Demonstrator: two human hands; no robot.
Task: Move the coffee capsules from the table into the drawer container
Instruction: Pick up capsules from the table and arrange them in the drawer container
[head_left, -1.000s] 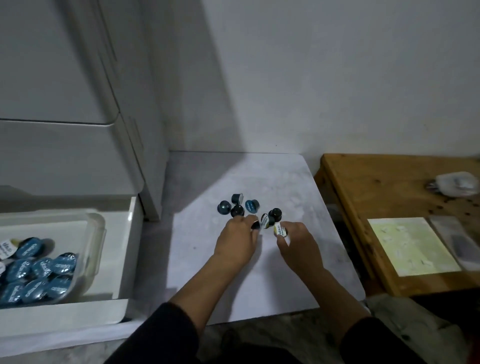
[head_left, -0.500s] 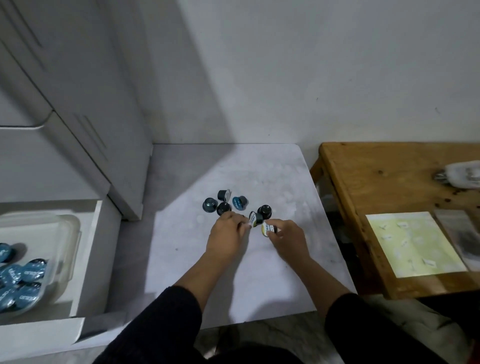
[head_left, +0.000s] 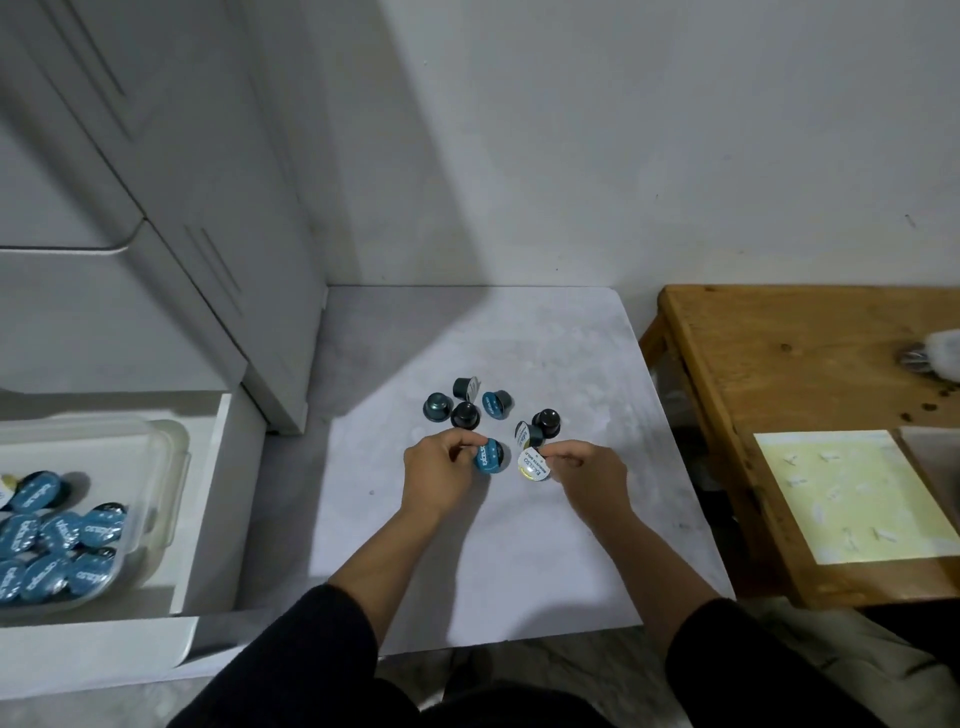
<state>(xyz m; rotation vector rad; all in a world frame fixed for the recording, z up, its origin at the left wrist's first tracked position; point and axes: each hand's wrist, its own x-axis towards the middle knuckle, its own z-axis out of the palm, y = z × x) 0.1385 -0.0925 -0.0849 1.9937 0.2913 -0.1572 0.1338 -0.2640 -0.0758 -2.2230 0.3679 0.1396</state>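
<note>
Several dark coffee capsules lie in a loose cluster on the grey table. My left hand pinches a blue-lidded capsule just in front of the cluster. My right hand holds a white-and-yellow-lidded capsule beside it. Two more capsules sit right behind my right hand. At the far left, a clear plastic container in the open white drawer holds several blue-lidded capsules.
A grey cabinet stands at the left behind the drawer. A wooden table to the right carries a yellow sheet and a whitish object at the frame edge. The wall closes the table's far side.
Both hands have drawn back slightly from the cluster, each with a capsule now lifted and its lid showing. The view has swung back left, showing more of the drawer container.
</note>
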